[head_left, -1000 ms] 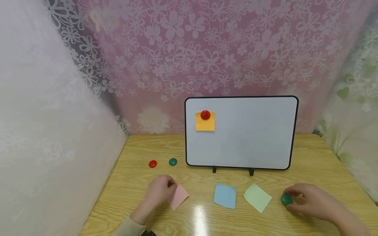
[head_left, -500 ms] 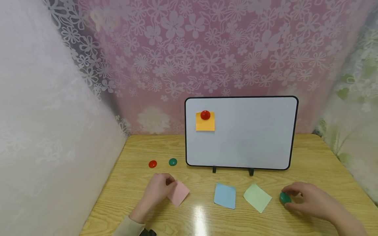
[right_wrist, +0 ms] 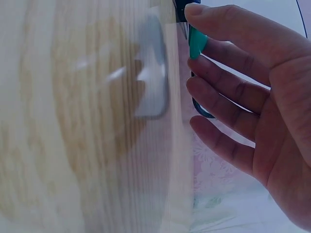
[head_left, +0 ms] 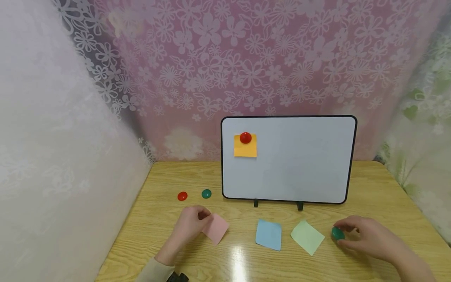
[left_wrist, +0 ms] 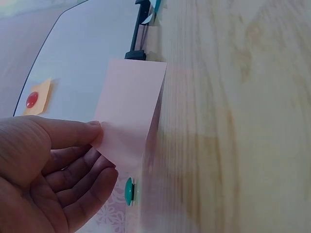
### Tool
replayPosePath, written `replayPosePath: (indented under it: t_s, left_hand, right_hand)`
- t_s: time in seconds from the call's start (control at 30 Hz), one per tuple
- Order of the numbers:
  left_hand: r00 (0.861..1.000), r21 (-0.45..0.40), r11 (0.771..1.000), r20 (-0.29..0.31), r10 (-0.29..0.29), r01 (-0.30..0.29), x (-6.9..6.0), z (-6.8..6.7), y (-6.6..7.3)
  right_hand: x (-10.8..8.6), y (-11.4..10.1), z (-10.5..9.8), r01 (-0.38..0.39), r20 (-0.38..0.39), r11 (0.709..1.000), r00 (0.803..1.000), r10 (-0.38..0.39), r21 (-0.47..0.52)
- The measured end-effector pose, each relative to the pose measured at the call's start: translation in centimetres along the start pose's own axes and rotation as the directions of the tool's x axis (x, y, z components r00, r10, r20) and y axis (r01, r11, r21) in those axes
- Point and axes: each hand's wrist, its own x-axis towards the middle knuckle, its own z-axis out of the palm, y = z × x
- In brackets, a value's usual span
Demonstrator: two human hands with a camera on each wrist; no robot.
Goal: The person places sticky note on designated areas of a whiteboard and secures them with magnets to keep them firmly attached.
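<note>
The left hand (head_left: 190, 225) pinches a corner of a pink paper square (head_left: 216, 228); in the left wrist view the paper (left_wrist: 130, 97) stands up from thumb and fingertips, clear of the table. On the right, the other hand (head_left: 368, 237) holds a green magnet (head_left: 338, 233) between thumb and fingers, seen also as a green edge (right_wrist: 197, 42) in the right wrist view. A light green paper (head_left: 307, 237) and a blue paper (head_left: 269, 235) lie between the hands.
A framed whiteboard (head_left: 299, 164) stands behind the papers on black feet (head_left: 300, 206). On it a red magnet (head_left: 245, 138) covers the top of an orange note (head_left: 245, 149). Another red magnet (head_left: 182, 196) and green magnet (head_left: 206, 193) lie left of the board.
The left hand has shifted slightly up and right with the pink paper. The right hand and its green magnet have moved a little to the left and up.
</note>
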Motion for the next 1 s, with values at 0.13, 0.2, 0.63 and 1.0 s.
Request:
replayPosePath:
  t_s: [0.13, 0.2, 0.63, 1.0]
  left_hand:
    - [1.0, -0.009, 1.0, -0.02, 0.013, -0.013, 0.0, 0.0, -0.1]
    - [0.999, -0.01, 1.0, -0.03, 0.017, -0.018, -0.1, 0.0, -0.1]
    - [0.999, -0.034, 0.999, -0.038, -0.005, 0.004, 0.0, -0.2, 0.0]
    - [0.999, -0.058, 0.998, -0.048, 0.001, -0.003, -0.1, -0.3, 0.0]
  right_hand:
    - [0.3, -0.2, 0.0, 0.016, -0.005, 1.0, 1.0, -0.016, 0.005]
    - [0.4, -0.2, -0.1, 0.022, -0.003, 1.0, 1.0, -0.022, 0.005]
    - [1.2, -0.7, 0.0, 0.037, -0.03, 0.999, 0.999, -0.037, 0.0]
    - [1.9, -1.5, -0.3, 0.072, -0.06, 0.997, 0.996, -0.071, 0.007]
